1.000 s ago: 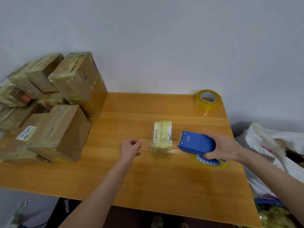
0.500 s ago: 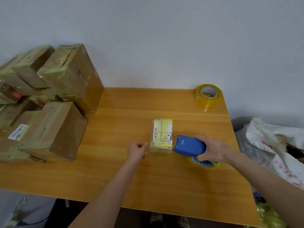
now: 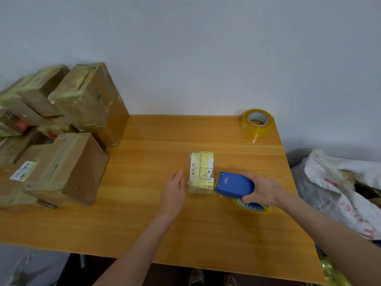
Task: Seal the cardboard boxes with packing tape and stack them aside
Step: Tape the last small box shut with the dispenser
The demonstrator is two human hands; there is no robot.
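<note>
At mid-worktop (image 3: 206, 234), the left hand (image 3: 173, 193) lies flat beside the small box (image 3: 201, 172). The right hand (image 3: 263, 189) grips the tape dispenser (image 3: 233, 185) at the box's right edge, and stacked boxes (image 3: 68, 168) crowd the left.

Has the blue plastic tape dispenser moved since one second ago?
Yes. The blue plastic tape dispenser, held by the right hand, moved left toward the small labelled cardboard box; the gap between them has closed.

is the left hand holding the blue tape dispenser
No, the right hand grips the blue tape dispenser, while the left hand lies open beside the small box.
</note>
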